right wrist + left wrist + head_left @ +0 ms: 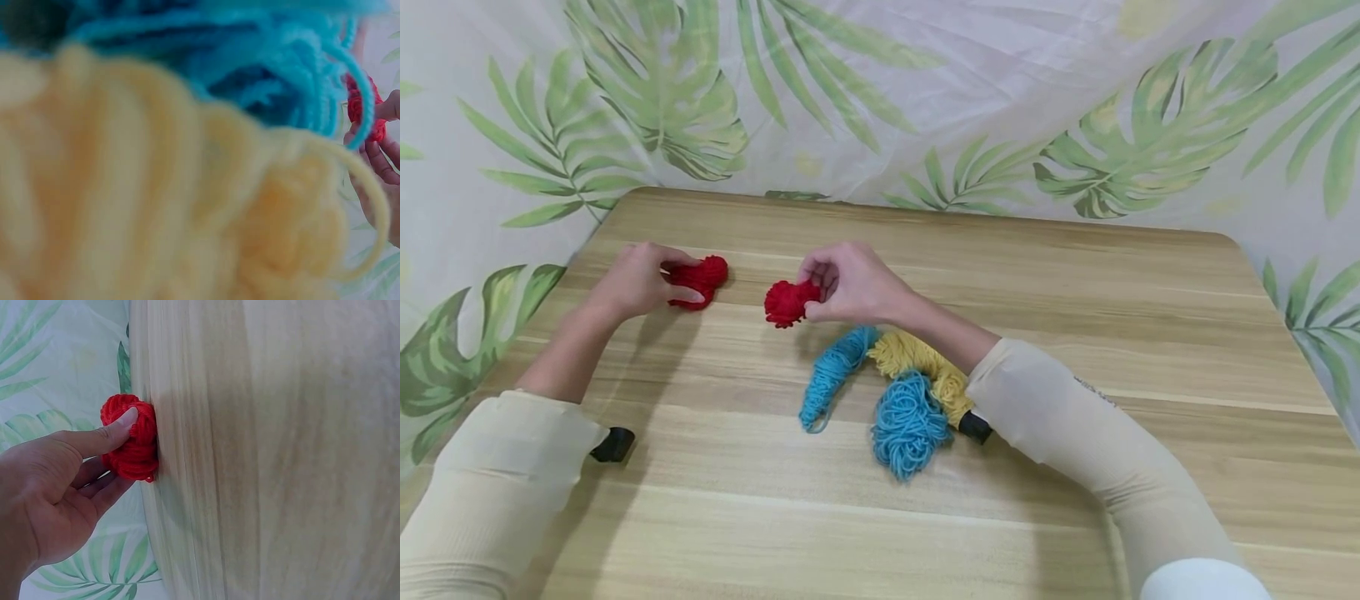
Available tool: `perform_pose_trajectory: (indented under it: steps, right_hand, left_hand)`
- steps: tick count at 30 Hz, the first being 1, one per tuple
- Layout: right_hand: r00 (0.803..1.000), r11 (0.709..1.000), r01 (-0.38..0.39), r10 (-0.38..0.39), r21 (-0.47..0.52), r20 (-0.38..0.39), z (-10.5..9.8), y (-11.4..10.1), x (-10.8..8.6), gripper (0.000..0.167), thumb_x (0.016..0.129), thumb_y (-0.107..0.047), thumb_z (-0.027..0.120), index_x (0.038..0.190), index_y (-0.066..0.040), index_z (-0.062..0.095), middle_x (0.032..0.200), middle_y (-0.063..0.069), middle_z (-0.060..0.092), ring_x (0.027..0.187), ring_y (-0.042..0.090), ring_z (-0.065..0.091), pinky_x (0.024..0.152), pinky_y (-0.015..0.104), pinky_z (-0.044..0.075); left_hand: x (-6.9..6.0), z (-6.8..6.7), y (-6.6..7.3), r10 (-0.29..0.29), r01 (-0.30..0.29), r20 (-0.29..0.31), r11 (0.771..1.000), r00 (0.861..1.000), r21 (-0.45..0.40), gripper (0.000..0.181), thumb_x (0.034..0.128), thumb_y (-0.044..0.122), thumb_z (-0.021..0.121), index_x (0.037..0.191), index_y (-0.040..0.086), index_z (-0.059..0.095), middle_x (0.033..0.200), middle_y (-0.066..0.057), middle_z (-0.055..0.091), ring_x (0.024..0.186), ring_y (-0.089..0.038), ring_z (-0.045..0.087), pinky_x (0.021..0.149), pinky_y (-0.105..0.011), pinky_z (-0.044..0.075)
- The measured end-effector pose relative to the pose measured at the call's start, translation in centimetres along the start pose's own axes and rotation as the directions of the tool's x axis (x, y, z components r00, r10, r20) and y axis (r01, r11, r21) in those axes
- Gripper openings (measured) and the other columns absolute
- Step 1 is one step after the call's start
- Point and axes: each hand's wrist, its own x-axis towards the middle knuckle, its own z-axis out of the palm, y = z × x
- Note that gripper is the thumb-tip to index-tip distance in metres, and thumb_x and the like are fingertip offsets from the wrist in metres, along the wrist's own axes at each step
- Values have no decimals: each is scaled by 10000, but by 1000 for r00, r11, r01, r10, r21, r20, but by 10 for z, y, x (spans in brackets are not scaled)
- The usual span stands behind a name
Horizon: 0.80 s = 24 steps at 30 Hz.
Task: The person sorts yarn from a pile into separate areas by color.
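Far left, the left hand (636, 281) held red yarn (707, 272); the right hand (859, 285) pinched a red bundle (786, 305); blue yarn (910, 425) and yellow yarn (906, 354) lay nearer, unhandled.

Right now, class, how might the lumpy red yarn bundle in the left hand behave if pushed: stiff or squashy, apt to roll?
The red yarn bundle would likely squash: its strands look soft. It may roll unevenly, its outline being irregular. Its separate windings might shift where the left hand pinches.
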Motion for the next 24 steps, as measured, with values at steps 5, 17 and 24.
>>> perform_pose_trajectory:
  steps: [5, 17, 24]
  right_hand:
    - [1000, 1000, 8, -8, -8, 2, 0, -2, 4, 211, 820, -14, 782, 1017, 8, 710, 925, 91, 701, 811, 193, 651, 761, 223, 561]
    - [999, 999, 34, -34, -17, 17, 5, -11, 12, 198, 827, -24, 775, 1012, 7, 711, 924, 93, 706, 808, 191, 650, 754, 214, 557]
    - [998, 997, 65, -64, -36, 27, 7, -13, 16, 196, 829, -27, 772, 1012, 10, 714, 906, 93, 711, 787, 180, 651, 740, 210, 553]
  left_hand:
    - [-1, 1, 0, -2, 2, -9, 1000, 1000, -3, 504, 826, 107, 880, 1216, -140, 679, 1141, -363, 682, 1035, -489, 647, 878, -522, 519]
    - [-1, 2, -1, 2, -2, -40, 1000, 999, -4, 482, 814, 89, 881, 1196, -136, 690, 1157, -374, 670, 1047, -500, 629, 908, -584, 496]
    - [0, 3, -3, -11, 11, -33, 1000, 999, -10, 484, 822, 99, 883, 1198, -138, 689, 1171, -372, 666, 1058, -499, 625, 915, -597, 499]
